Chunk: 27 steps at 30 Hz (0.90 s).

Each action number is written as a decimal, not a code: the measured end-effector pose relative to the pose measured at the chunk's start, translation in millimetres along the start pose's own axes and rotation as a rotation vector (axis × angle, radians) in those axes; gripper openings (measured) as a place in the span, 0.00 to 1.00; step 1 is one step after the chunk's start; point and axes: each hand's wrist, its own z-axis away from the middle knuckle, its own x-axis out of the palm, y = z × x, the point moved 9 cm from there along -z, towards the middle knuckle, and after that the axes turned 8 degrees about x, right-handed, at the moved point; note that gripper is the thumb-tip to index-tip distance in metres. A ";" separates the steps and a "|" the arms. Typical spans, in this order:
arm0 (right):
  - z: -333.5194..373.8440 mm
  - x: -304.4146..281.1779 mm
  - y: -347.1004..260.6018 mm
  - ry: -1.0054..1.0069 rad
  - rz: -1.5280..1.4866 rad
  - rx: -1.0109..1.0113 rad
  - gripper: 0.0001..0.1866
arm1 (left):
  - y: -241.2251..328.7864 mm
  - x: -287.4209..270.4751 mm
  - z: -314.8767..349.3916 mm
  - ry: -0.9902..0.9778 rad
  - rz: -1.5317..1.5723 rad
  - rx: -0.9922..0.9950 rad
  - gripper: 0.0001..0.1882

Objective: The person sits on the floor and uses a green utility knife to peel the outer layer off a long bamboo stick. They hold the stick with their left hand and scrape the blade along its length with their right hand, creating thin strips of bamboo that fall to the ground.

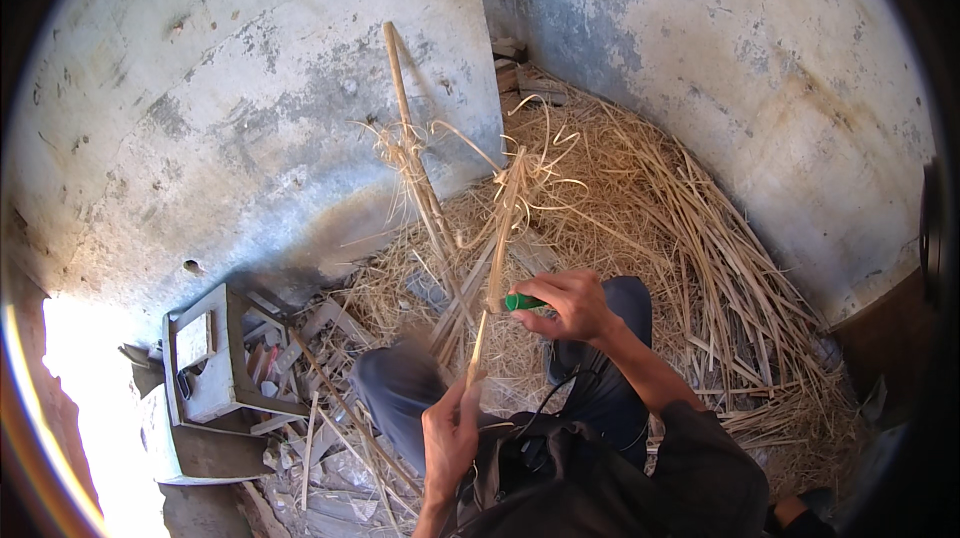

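Note:
My left hand (450, 438) pinches the lower end of a pale, thin strip of split bamboo or cane (479, 346), which points away from me. My right hand (572, 304) is wrapped round a green cylindrical handle (522, 302) beside the strip's far end. The working part of that tool cannot be made out. Just beyond, a slanting bundle of sticks (508, 200) carries curled shavings at its top. Farther left, a long pole (397, 73) leans up by the wall, with shavings caught around its middle.
Loose shavings (590, 173) and long split strips (720, 268) heap the floor ahead and to the right. At left stands a worn grey open-sided box or stool (225, 378) holding odds and ends. Peeling walls (300, 68) meet in the far corner. My bent knees (400, 388) flank the work.

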 end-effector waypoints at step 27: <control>-30.8 -13.8 99.9 0.037 0.168 0.172 0.18 | -47.4 5.4 34.1 -0.058 0.006 -0.109 0.20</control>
